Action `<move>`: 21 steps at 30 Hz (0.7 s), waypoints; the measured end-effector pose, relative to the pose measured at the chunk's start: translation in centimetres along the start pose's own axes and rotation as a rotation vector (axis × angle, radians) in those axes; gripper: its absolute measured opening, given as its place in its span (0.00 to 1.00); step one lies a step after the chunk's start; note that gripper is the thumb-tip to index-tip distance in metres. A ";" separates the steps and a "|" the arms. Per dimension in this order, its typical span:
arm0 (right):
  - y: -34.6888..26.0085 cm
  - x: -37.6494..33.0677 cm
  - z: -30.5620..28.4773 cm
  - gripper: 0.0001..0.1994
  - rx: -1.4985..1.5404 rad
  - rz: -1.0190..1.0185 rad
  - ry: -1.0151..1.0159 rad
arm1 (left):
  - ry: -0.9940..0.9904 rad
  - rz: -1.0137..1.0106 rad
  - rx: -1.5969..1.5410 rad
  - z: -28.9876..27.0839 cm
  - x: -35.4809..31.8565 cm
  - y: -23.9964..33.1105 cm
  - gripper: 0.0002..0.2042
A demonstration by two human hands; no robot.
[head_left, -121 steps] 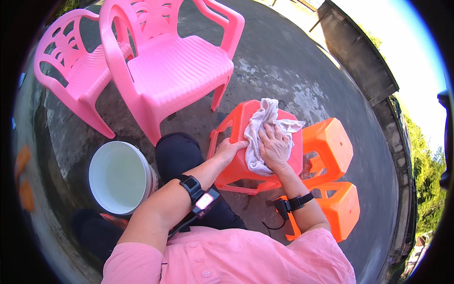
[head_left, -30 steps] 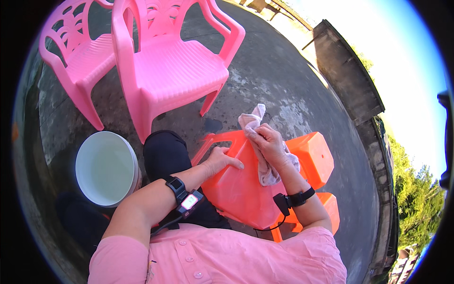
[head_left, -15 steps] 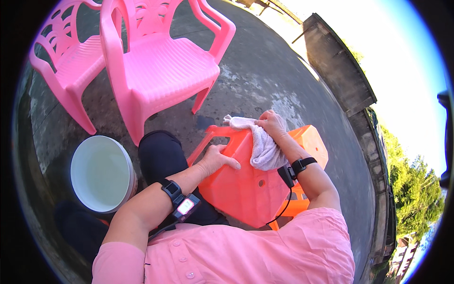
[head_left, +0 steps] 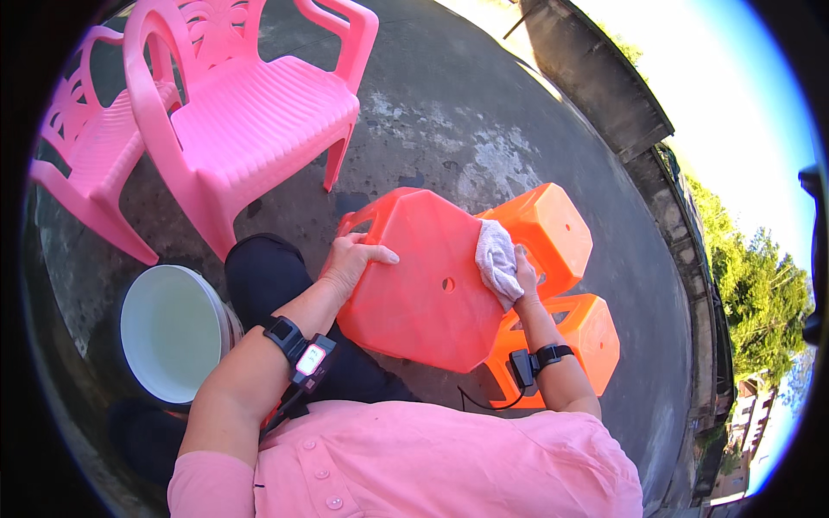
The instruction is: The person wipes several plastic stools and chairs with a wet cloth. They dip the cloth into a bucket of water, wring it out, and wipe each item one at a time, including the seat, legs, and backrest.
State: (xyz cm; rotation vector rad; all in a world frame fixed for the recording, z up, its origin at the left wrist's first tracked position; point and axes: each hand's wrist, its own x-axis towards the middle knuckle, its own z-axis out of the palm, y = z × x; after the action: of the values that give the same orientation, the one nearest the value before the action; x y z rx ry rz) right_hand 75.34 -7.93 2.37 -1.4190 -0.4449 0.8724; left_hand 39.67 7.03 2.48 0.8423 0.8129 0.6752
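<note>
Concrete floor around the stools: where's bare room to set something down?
Free: the concrete floor between the pink chairs and the low wall. Crowded: near the person, where the tilted orange stool, two more orange stools and the white bucket cluster. Left hand holds the stool; right hand presses a cloth on it.

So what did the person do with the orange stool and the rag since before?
The orange stool has been tipped up, its flat seat now facing the person. The left hand holds its edge. The right hand bunched the white cloth and moved it to the seat's right rim. The pink chairs and white bucket stayed put.
</note>
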 end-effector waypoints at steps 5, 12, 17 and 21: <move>6.3 -5.7 -1.5 0.22 -0.253 -0.140 0.033 | 0.073 0.011 -0.036 -0.2 0.2 0.8 0.25; 9.9 -13.6 1.5 0.25 -0.225 -0.085 0.012 | 0.118 -0.009 0.072 -0.2 1.6 1.2 0.29; 9.3 -11.4 3.8 0.30 -1.485 -0.276 0.199 | 0.560 0.174 0.567 -0.3 1.6 -0.3 0.33; 11.6 -3.4 3.1 0.14 -1.854 -0.292 0.257 | 0.567 0.248 0.795 -0.8 1.5 -1.4 0.29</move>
State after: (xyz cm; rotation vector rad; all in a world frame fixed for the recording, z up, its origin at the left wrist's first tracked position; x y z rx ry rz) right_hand 67.99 -9.31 -7.56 -2.9136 -1.3802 -0.2641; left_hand 40.05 7.77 0.46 1.5177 1.5565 0.8339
